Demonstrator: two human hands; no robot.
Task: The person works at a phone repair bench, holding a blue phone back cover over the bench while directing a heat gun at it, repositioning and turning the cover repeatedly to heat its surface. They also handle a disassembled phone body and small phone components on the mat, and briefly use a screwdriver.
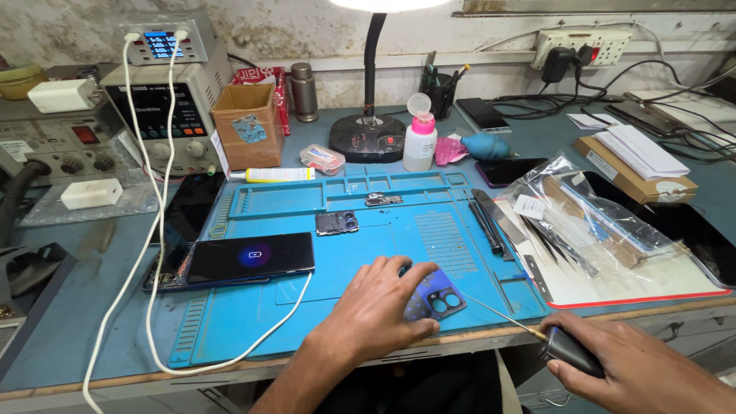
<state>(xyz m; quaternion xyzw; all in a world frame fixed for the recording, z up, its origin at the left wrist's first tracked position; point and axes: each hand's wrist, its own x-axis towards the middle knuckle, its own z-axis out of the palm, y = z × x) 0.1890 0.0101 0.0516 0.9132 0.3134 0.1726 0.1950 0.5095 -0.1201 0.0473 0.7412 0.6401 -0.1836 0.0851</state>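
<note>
My left hand (379, 307) lay flat over a phone back cover (435, 297), fingers spread and pressing it down onto the blue repair mat (368, 230) near the front edge of the table (69, 322); that grip was loose, holding nothing closed. The cover showed a glossy blue-to-purple sheen, with a dark camera island carrying two round lens rings at its uncovered end; most of the rest was hidden under my palm. My right hand (636, 368) was clenched around the dark handle of a thin precision screwdriver (567, 349), just off the front edge of the table, its slim metal shaft slanting up and left toward the cover, the tip near the camera island; I could not tell whether it touched.

On the mat's left side lay a smartphone (249, 257) with a lit dark screen, a white cable (153, 230) running from it. A small camera module frame (337, 223) sat near the mat's middle. At the back edge stood a white bottle with a pink cap (419, 138) beside the desk lamp base (368, 138). To the right lay clear plastic bags (583, 222) on a white board.
</note>
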